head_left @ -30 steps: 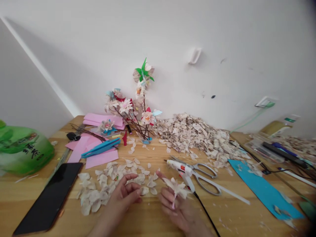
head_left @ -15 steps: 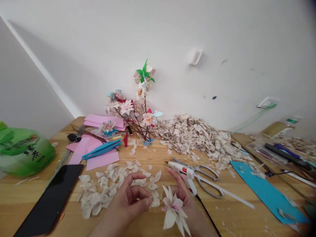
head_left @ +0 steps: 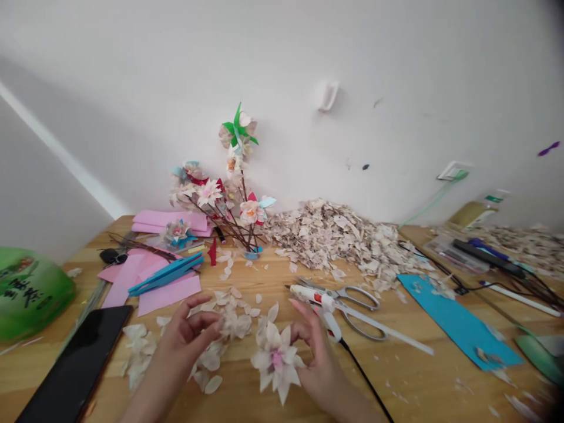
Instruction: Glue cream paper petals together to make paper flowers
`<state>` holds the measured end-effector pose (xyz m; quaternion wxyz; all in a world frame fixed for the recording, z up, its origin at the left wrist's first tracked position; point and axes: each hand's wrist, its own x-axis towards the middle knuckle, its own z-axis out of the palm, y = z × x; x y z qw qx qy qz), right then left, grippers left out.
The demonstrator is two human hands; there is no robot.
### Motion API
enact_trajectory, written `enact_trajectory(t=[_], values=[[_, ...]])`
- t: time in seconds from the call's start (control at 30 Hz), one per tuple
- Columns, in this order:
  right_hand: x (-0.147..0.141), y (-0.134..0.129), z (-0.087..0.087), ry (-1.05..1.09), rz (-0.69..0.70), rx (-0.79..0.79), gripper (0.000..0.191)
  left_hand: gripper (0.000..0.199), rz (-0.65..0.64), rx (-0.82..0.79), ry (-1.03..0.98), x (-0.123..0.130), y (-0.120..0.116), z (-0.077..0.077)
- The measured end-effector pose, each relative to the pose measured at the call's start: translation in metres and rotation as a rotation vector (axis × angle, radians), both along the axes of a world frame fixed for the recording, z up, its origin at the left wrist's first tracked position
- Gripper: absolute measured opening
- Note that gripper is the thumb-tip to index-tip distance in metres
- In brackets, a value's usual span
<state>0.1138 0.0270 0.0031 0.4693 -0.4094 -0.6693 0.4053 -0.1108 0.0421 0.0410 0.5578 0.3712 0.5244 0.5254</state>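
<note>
My right hand (head_left: 321, 364) holds a pale dried-petal flower (head_left: 277, 359) with a pink centre by its right side, facing up toward me. My left hand (head_left: 180, 346) hovers over a scatter of loose cream petals (head_left: 237, 323), thumb and fingertips brought together; whether a petal is between them, I cannot make out. Just beyond my right hand lies a white glue gun (head_left: 315, 296) with a black cord. Grey-handled scissors (head_left: 359, 294) rest beside it.
Finished flowers on twigs (head_left: 251, 211) stand at the back, left of a large heap of dried petals (head_left: 339, 235). Blue tweezers (head_left: 167, 275) lie on pink paper (head_left: 170, 294). A black phone (head_left: 79, 364) and a green bottle (head_left: 33, 294) are left, a blue sheet (head_left: 458, 323) right.
My left hand has moved left, away from the flower and over the loose petals. The flower in my right hand has turned to face me more. The view has shifted slightly right.
</note>
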Motion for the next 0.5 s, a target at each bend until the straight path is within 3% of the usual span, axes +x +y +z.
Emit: enact_trajectory(t=[0.13,0.5], values=[[-0.003,0.0,-0.003,-0.049,-0.026,0.072,0.07,0.054,0.086,-0.004,-0.004,-0.005,0.001,0.0],[-0.019,0.007,-0.01,0.422,-0.102,-0.255,0.051,0.058,0.047,-0.037,-0.032,0.006,-0.001,0.0]])
